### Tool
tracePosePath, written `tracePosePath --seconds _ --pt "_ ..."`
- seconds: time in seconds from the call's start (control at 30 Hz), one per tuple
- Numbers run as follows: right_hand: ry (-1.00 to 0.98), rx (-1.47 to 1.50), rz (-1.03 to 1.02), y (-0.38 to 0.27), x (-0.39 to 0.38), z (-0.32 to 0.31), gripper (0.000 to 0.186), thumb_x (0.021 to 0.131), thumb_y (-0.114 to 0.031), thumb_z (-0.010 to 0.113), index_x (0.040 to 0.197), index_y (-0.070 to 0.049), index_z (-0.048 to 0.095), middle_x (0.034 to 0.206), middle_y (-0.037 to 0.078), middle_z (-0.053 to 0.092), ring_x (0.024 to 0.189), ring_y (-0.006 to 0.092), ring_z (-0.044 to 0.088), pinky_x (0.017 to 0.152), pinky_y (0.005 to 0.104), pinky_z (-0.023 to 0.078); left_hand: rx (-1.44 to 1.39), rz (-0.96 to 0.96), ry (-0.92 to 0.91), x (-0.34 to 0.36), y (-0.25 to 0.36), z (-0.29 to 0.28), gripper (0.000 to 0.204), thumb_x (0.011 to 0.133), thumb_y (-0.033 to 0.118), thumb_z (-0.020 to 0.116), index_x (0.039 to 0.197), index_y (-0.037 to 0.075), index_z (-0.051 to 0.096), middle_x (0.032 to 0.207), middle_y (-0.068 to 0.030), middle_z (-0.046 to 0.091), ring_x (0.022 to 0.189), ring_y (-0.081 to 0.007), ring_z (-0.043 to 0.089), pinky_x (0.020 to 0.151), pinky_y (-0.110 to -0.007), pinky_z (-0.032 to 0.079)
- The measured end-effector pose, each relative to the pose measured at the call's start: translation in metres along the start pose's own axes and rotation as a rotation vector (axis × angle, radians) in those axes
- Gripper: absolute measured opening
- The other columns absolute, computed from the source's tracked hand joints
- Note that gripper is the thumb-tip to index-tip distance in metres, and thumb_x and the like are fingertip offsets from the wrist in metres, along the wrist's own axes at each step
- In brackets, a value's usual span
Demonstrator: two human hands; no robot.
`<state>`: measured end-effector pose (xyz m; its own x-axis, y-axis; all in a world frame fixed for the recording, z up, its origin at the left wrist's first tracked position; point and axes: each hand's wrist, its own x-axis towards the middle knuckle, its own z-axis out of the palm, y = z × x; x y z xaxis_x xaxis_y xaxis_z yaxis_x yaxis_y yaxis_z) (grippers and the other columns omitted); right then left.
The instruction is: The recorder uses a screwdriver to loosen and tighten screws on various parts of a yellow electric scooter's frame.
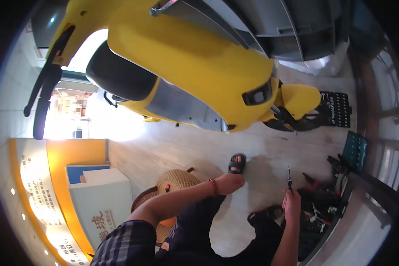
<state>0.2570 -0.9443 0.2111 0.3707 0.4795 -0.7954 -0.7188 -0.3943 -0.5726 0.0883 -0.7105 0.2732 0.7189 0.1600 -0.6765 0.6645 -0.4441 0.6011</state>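
My right hand (pixel 291 201) is closed round the handle of a thin screwdriver (pixel 290 181), whose shaft points up and away from me. My left hand (pixel 231 183), with a red band at the wrist, is curled over my left knee. Its fingers are mostly tucked out of sight, and no object shows in it. Beyond both hands stands a yellow scooter (pixel 186 57) with a black seat (pixel 119 73) and a grey footboard (pixel 181 104). Neither hand touches the scooter. The screwdriver tip is in the air, apart from it.
A woven seat (pixel 179 177) is beside my left leg. Loose tools (pixel 314 215) lie in a dark heap at the right, near a green case (pixel 354 150) and a black perforated tray (pixel 341 110). A yellow and white counter (pixel 57 177) stands left. A dark grey panel (pixel 261 26) overhangs the scooter.
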Motion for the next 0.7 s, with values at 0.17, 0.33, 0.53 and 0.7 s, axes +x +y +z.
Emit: tracePosePath --seconds 0.17,0.33,0.53,0.7 --pt "-0.082 0.074 -0.013 0.016 0.039 0.004 0.017 0.091 -0.02 0.046 0.083 -0.006 0.051 0.05 -0.005 0.033 0.039 0.0044 0.032 0.037 0.0225 0.028 0.058 0.005 0.066 0.037 -0.027 0.025 0.023 0.089 0.025 0.045 0.091 0.005 0.056 0.082 -0.0149 0.059 0.08 -0.0338 0.059 0.073 -0.041 0.046" --pt "-0.152 0.176 -0.133 0.024 0.066 0.017 0.018 0.091 -0.024 0.046 0.085 -0.007 0.05 0.051 -0.005 0.032 0.04 0.0045 0.033 0.038 0.022 0.028 -0.083 0.049 0.026 0.075 -0.004 0.015 0.024 0.088 0.023 0.046 0.099 0.004 0.055 0.09 -0.0179 0.058 0.085 -0.0336 0.058 0.074 -0.039 0.046" --pt "-0.189 0.245 -0.242 0.013 0.096 0.006 0.021 0.091 -0.025 0.047 0.085 -0.006 0.049 0.051 -0.005 0.034 0.04 0.0044 0.032 0.037 0.0214 0.027 -0.487 0.094 0.056 0.139 0.036 0.015 0.029 0.088 0.02 0.046 0.111 0.003 0.053 0.092 -0.013 0.059 0.083 -0.0243 0.058 0.073 -0.033 0.046" --pt "-0.176 0.264 -0.339 -0.01 0.114 0.01 0.021 0.092 -0.026 0.046 0.084 -0.007 0.05 0.051 -0.006 0.031 0.04 0.0027 0.03 0.037 0.0198 0.025 -0.482 0.252 0.229 0.174 0.056 0.022 0.029 0.089 0.02 0.045 0.11 0.003 0.053 0.091 -0.0115 0.058 0.081 -0.0205 0.058 0.072 -0.032 0.045"
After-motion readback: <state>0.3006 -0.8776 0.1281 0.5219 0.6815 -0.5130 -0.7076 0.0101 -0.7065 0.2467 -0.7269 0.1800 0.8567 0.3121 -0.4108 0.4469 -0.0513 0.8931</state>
